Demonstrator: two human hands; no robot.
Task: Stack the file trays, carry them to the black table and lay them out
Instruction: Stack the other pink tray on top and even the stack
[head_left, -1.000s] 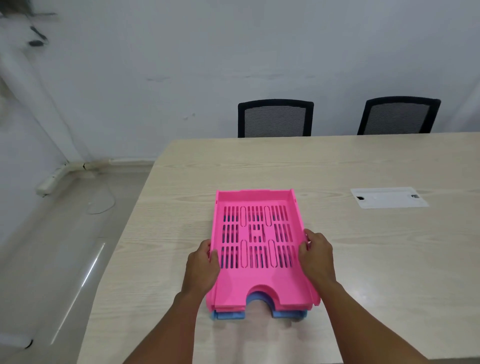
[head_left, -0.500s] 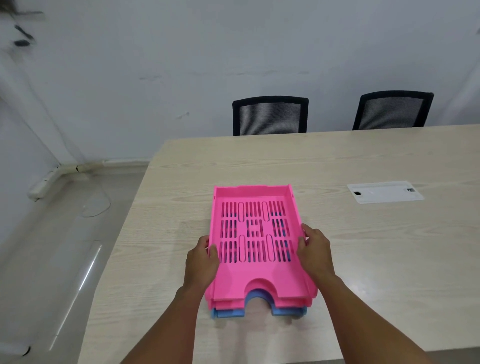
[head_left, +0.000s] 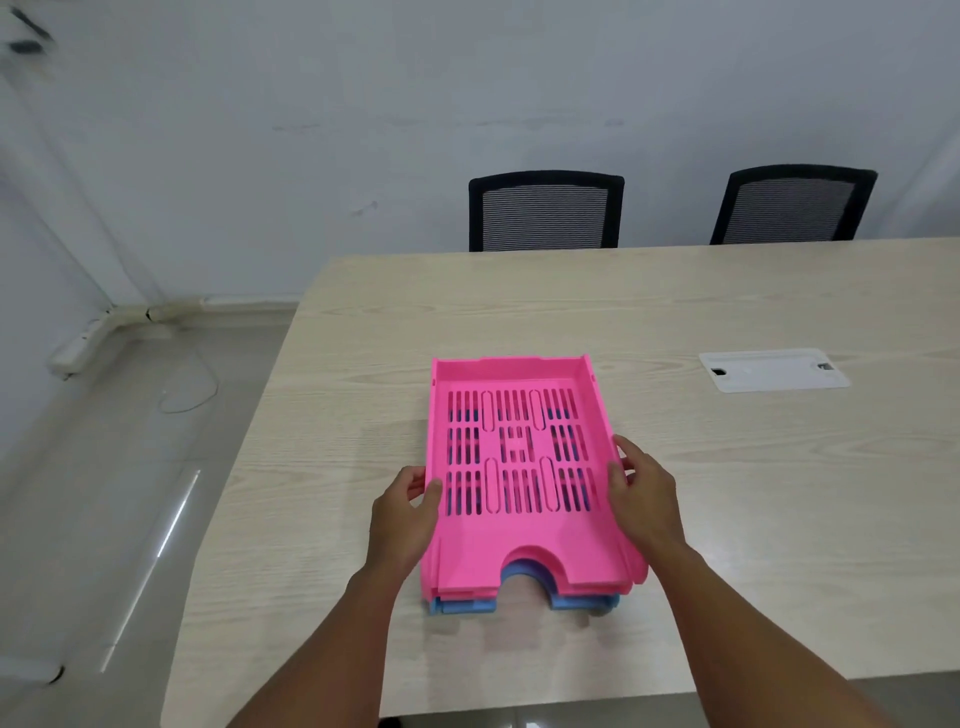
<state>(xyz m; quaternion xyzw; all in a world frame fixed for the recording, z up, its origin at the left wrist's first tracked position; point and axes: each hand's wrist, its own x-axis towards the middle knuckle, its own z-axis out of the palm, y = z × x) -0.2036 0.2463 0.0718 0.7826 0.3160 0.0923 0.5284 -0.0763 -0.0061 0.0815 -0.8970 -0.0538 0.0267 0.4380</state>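
A stack of file trays rests on the light wooden table (head_left: 727, 519). The top pink tray (head_left: 519, 540) has a slotted floor and a curved notch at its near end. More pink edges show beneath it, and a blue tray (head_left: 462, 605) lies at the bottom. My left hand (head_left: 405, 514) grips the stack's left side, thumb over the rim. My right hand (head_left: 644, 493) grips the right side the same way. The black table is not in view.
Two black mesh chairs (head_left: 545, 213) (head_left: 789, 208) stand behind the table's far edge by the white wall. A white cable cover plate (head_left: 769, 369) is set in the tabletop at right. Grey floor with a cable duct (head_left: 104, 332) lies to the left.
The view has shifted slightly and the stack sits a little higher in the picture. Both hands keep the same hold on the tray sides.
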